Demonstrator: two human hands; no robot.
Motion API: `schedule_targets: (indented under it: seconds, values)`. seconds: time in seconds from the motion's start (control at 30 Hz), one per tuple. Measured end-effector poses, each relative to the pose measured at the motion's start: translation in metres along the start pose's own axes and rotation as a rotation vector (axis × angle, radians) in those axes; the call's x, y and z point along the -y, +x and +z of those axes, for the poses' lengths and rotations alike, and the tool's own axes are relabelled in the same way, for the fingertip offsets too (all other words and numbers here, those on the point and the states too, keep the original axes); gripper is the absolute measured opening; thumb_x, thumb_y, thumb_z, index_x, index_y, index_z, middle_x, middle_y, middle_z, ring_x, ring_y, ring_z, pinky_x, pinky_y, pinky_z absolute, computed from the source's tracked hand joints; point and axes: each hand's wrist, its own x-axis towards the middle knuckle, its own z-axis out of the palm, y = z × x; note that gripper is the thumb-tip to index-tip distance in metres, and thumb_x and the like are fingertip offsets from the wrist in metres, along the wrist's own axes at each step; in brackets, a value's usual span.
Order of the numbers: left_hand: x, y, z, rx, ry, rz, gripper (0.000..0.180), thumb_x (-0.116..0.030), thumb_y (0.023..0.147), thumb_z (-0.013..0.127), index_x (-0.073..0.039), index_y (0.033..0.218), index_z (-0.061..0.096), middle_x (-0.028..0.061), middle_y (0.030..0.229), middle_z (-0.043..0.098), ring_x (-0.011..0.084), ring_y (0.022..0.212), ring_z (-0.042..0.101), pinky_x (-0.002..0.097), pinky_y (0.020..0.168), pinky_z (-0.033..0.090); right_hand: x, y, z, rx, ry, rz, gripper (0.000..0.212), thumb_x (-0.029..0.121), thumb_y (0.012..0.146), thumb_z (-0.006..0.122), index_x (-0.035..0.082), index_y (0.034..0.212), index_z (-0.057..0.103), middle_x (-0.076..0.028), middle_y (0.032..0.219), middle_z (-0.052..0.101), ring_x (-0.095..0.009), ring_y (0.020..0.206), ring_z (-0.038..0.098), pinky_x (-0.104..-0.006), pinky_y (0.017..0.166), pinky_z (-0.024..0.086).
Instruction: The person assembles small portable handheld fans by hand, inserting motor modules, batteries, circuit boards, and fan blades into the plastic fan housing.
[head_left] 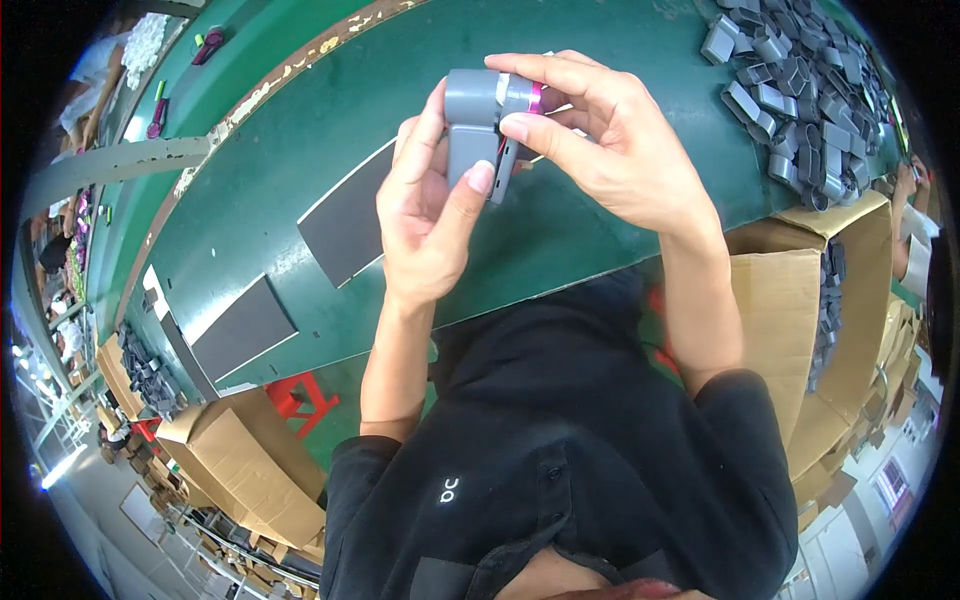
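Observation:
Above the green table, both of my hands hold a grey plastic device housing (474, 98) with a round barrel at its top and a boxy body below. My left hand (428, 225) wraps round the body, its thumb pressed on the lower front. On the barrel's right end, by a bright pink ring (536, 98), the thumb and fingers of my right hand (620, 130) grip the part. A narrow gap runs down the side of the body, with a bit of red showing in it. The device's exact kind is unclear, and my fingers hide its back.
Dark grey flat sheets (345, 222) lie on the green table (560, 255) to the left. A large heap of grey plastic shells (825, 120) covers the far right. Cardboard boxes (775, 310) stand at the near edge on both sides. Another person's arm (903, 215) shows at the far right.

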Motion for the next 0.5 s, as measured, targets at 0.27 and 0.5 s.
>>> schedule_targets:
  seconds: [0.27,0.5]
  values:
    - [-0.002,0.000,0.000,-0.032,-0.035,-0.075,0.068,0.010,0.093,0.064,0.004,0.156,0.037,0.0111,0.130,0.046,0.0252,0.124,0.057,0.0372,0.100,0.058,0.004,0.001,-0.001,0.041,-0.230,-0.007,0.040,0.013,0.094,0.071,-0.001,0.131,0.066,-0.014,0.105,0.065,-0.023,0.087,0.070,-0.0352,0.081,0.061]
    - [0.004,-0.003,-0.008,-0.011,0.063,-0.001,0.063,0.008,0.093,0.066,0.004,0.153,0.044,0.0097,0.126,0.048,0.0219,0.119,0.060,0.0369,0.100,0.057,-0.014,0.002,0.001,0.052,-0.026,-0.014,0.040,0.013,0.096,0.071,-0.005,0.131,0.065,-0.015,0.107,0.063,-0.021,0.086,0.067,-0.0338,0.082,0.061]
